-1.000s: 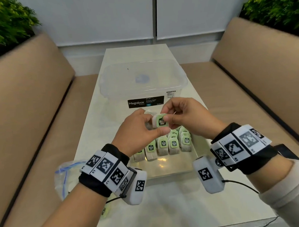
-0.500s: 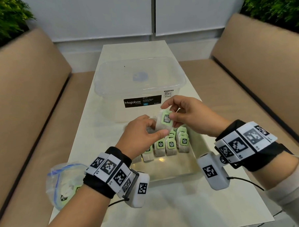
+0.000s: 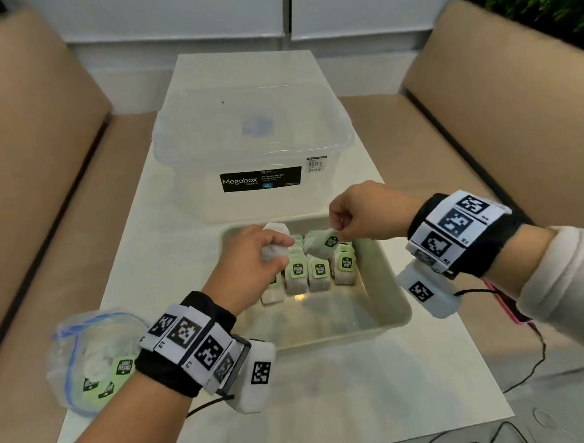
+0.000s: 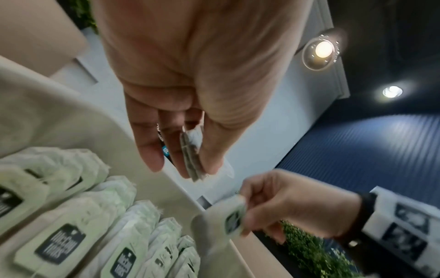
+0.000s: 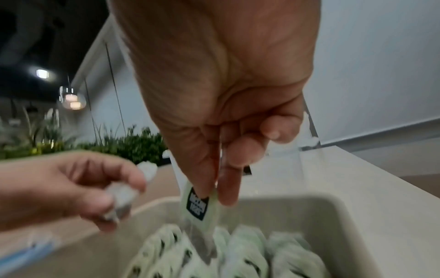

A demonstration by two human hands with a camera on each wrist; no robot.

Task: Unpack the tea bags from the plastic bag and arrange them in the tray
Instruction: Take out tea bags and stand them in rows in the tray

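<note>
A cream tray (image 3: 384,304) sits mid-table with several green-tagged tea bags (image 3: 319,273) standing in rows at its far end. My right hand (image 3: 354,218) pinches one tea bag (image 3: 321,243) by its green tag just above those rows; the tag (image 5: 199,205) shows between thumb and forefinger in the right wrist view. My left hand (image 3: 252,260) holds a few tea bags (image 3: 274,238) over the tray's left part; they (image 4: 192,156) are squeezed between thumb and fingers in the left wrist view. The clear zip plastic bag (image 3: 89,357) lies at the table's near left with some tea bags inside.
A clear lidded Megabox storage box (image 3: 254,149) stands right behind the tray. Beige benches (image 3: 500,118) flank the narrow white table (image 3: 358,402) on both sides. A black cable (image 3: 531,368) and a pink-edged device (image 3: 508,309) lie at the right edge.
Both hands have dropped from in front of the box down to the tray. They have parted: my right hand now holds one tea bag alone, my left keeps the others.
</note>
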